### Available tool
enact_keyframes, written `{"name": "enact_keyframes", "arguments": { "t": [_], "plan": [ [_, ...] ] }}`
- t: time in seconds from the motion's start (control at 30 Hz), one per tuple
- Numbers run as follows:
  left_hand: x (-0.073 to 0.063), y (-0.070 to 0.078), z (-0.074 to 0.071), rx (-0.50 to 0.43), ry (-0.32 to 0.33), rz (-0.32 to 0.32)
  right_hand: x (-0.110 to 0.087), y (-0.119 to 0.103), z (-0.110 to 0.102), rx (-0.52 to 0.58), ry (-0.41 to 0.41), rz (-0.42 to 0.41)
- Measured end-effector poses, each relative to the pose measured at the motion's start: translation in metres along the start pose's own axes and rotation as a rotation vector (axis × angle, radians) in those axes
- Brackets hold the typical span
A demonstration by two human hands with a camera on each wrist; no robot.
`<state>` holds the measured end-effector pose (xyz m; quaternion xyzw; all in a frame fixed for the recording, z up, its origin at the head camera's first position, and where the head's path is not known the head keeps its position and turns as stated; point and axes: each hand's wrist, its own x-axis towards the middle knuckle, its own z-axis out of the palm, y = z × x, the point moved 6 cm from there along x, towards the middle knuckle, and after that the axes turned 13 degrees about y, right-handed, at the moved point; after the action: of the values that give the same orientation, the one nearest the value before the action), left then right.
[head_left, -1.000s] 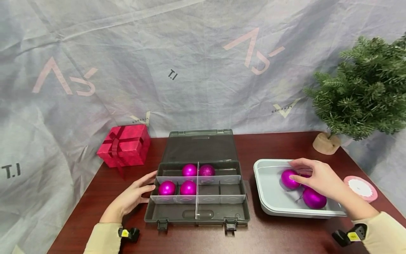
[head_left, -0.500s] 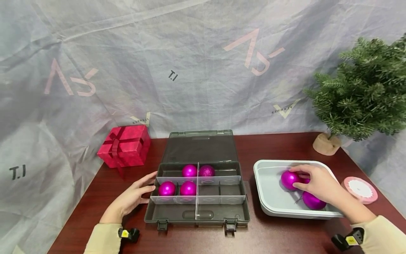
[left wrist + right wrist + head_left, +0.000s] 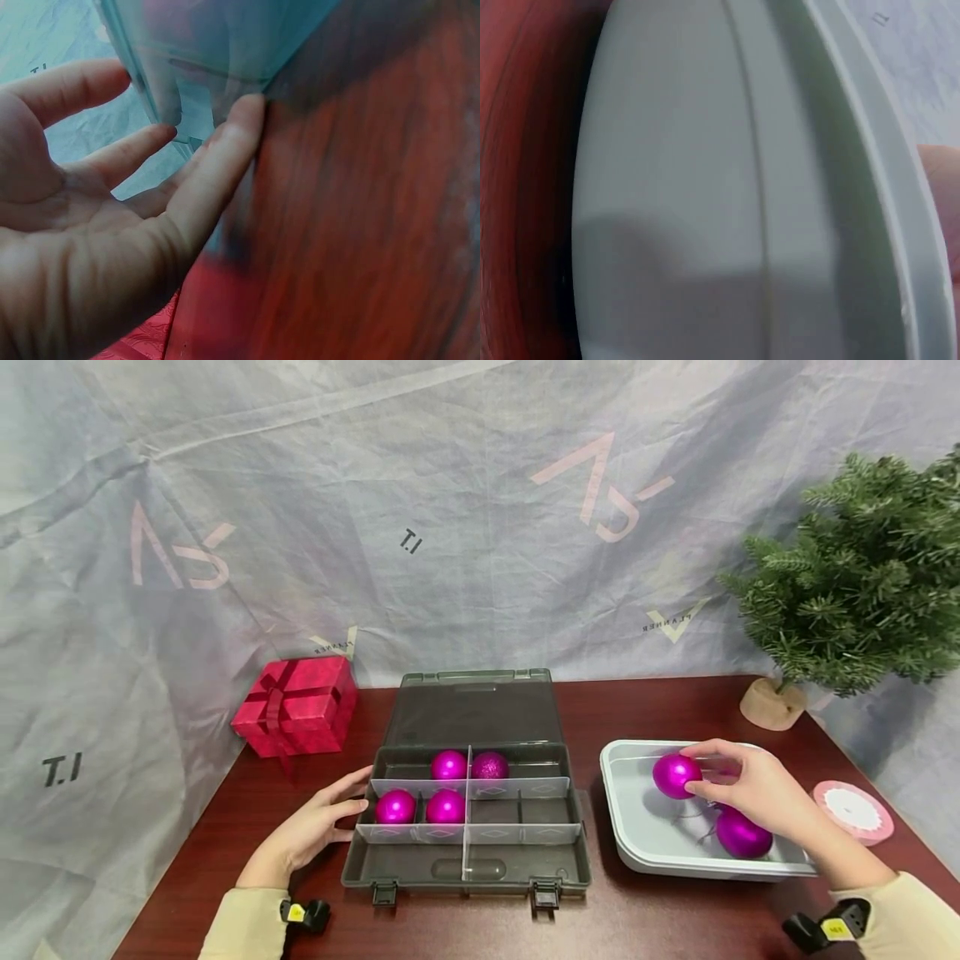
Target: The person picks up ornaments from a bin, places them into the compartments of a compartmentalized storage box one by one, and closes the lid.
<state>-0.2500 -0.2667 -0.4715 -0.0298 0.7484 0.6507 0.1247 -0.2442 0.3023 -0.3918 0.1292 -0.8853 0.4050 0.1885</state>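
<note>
My right hand [image 3: 761,789] pinches a shiny magenta ball ornament [image 3: 677,776] between thumb and fingers, over the white tray [image 3: 641,827]. A second magenta ornament [image 3: 744,833] lies in the tray beneath that hand, and another is mostly hidden behind the fingers. In the right wrist view the tray's outer wall [image 3: 682,150] fills most of the frame, with a bit of hand at the right edge. My left hand [image 3: 318,822] has its fingertips at the left side of a smoky, see-through divided case [image 3: 393,858], fingers spread and loosely bent. Several magenta ornaments [image 3: 395,807] sit in its back and middle rows.
The case's lid [image 3: 474,710] lies back, raised behind it. A red gift box [image 3: 296,706] stands at the back left. A small fir tree [image 3: 855,577] with a wooden base is at the back right; a pink ribbon roll [image 3: 853,811] lies right of the tray.
The right hand has closed its fingers on the ornament and lifted it slightly up and left from the tray floor. The left hand stays at the case.
</note>
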Motion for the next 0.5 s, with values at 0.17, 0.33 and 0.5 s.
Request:
{"name": "enact_keyframes", "arguments": {
  "t": [0.17, 0.33, 0.5],
  "plan": [
    [0.0, -0.001, 0.0, -0.003, -0.001, 0.002, 0.001, -0.005, 0.004, 0.095, -0.016, 0.12],
    [0.0, 0.0, 0.0, -0.001, 0.0, -0.001, 0.007, -0.024, 0.013, 0.17, -0.02, 0.125],
    [0.0, 0.001, -0.001, 0.009, -0.002, 0.001, 0.018, -0.056, 0.028, 0.288, -0.039, 0.044]
  ]
}}
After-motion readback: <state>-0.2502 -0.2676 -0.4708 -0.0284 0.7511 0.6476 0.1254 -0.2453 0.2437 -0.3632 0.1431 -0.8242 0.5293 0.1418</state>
